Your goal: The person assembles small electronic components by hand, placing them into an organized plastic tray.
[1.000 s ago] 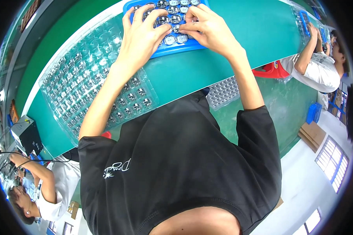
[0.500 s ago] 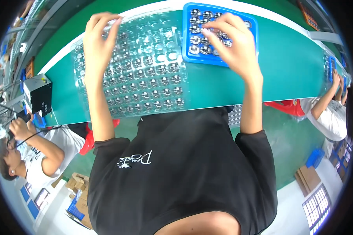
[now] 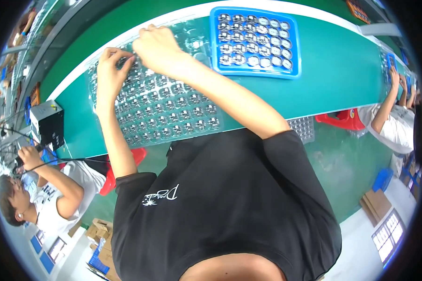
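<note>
A clear plastic blister tray lies on the green table, many of its pockets holding small round metallic parts. Over its far left part is my left hand, thumb and forefinger drawn together; anything between them is too small to make out. Just right of it, my right hand reaches across with curled fingers over the tray's far side. Its fingertips are hidden, and so is whatever they hold. A blue tray to the right carries rows of similar round parts, some showing paler faces.
A black and grey box-shaped device with cables stands at the table's left end. Beside it sits a person in white. Another person works at the far right, near a red stool. Cardboard boxes lie on the floor.
My right hand has moved left from the blue tray to the blister tray, uncovering the rows of parts. My left hand has come down slightly towards me.
</note>
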Available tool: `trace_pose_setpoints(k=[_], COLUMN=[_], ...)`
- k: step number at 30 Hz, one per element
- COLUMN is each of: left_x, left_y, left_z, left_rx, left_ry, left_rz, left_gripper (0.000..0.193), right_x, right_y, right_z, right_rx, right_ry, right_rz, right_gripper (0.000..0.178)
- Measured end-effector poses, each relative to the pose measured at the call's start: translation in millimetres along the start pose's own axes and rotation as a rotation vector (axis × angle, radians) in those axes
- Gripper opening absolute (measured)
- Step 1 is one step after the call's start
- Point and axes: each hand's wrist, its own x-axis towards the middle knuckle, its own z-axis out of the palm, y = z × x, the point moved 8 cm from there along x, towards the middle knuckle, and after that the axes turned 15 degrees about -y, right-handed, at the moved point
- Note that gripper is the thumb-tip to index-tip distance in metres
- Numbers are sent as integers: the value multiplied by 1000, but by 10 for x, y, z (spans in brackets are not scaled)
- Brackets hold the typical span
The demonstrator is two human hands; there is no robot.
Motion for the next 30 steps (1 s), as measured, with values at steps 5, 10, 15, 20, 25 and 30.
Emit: trace_pose_setpoints(k=[5, 10, 15, 20, 25, 30], left_x=[14, 11, 267, 441, 463, 454], left_y=[195, 900, 1883, 2318, 2454, 2507], left_z=[-141, -212, 225, 740, 969, 1019], left_rx=[-26, -71, -112, -98, -43, 23], left_ry=[35, 180, 85, 20, -34, -43], left_rz=[-28, 132, 482, 654, 649, 618], left_gripper=[11, 10, 13, 11, 9, 9], right_x=[-214, -1109, -2347, -3047, -3331, -3290], right_y=[102, 707, 1913, 2423, 2519, 2539], right_z=[-251, -1078, -1439, -1301, -1012, -1003], right_rx=[11, 435, 741, 820, 885, 883], right_ry=[171, 376, 732, 868, 875, 879], right_rz=[-32, -106, 287, 486, 607, 578], right_gripper=[12, 15, 16, 20, 20, 20])
